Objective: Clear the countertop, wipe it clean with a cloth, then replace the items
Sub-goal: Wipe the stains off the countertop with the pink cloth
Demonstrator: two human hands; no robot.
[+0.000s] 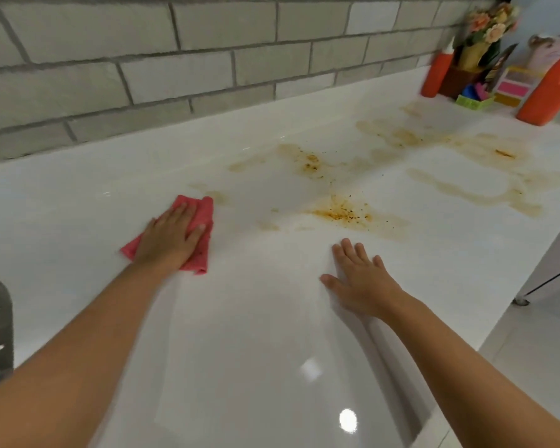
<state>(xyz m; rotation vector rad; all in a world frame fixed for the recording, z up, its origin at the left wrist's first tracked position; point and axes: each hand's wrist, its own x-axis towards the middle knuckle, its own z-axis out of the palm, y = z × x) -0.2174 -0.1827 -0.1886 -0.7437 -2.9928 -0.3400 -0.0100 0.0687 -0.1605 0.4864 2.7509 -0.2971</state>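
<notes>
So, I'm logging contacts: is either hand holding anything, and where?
Nothing gripped: left hand presses flat on the middle of the pink cloth; right hand lies flat on the countertop.

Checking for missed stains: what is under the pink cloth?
White countertop shows around the pink cloth, with the left hand flat on top. Anything beneath is hidden.
</notes>
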